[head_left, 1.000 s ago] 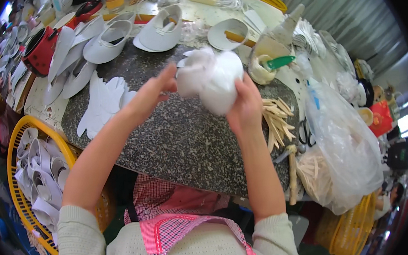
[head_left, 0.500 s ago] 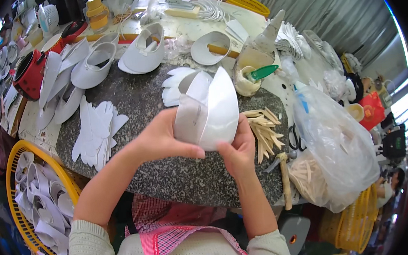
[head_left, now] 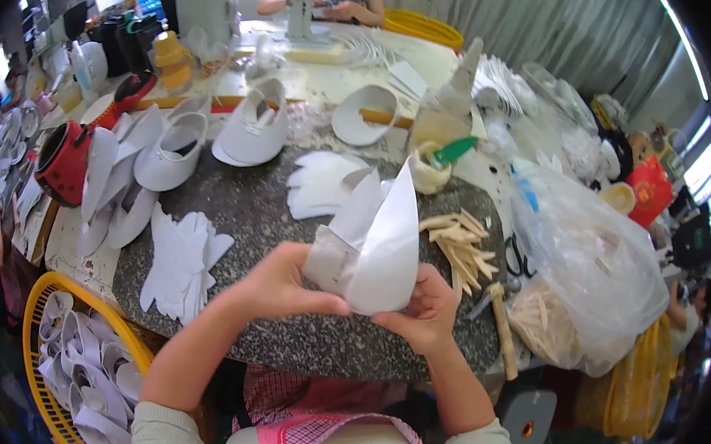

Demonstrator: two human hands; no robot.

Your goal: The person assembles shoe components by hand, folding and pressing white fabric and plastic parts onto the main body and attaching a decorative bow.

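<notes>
Above the front of a speckled dark stone slab (head_left: pixel 298 343), I hold a white shoe upper (head_left: pixel 387 253) with its pointed end up. My left hand (head_left: pixel 281 285) grips its left side, the thumb lying along the lower edge. My right hand (head_left: pixel 425 307) closes on its lower right, thumb in front and fingers curled behind. Just beyond the upper lies a pile of white cut pieces (head_left: pixel 319 183). Another stack of white pieces (head_left: pixel 177 265) is on the slab to the left. Tan, pointed strips (head_left: pixel 462 251) are heaped right of my right hand.
Several white uppers (head_left: pixel 252 130) line the slab's far edge. A glue pot (head_left: pixel 429 174) holds a green-handled brush. Scissors (head_left: pixel 518 255), a hammer (head_left: pixel 502 327) and a plastic bag (head_left: pixel 597 261) lie right. A yellow basket (head_left: pixel 36 364) of uppers stands left. A co-worker (head_left: pixel 347 10) sits opposite.
The view has tilted up, so the table appears lower. The upper has tilted to the right in my hands, and my right fingers have curled further in.
</notes>
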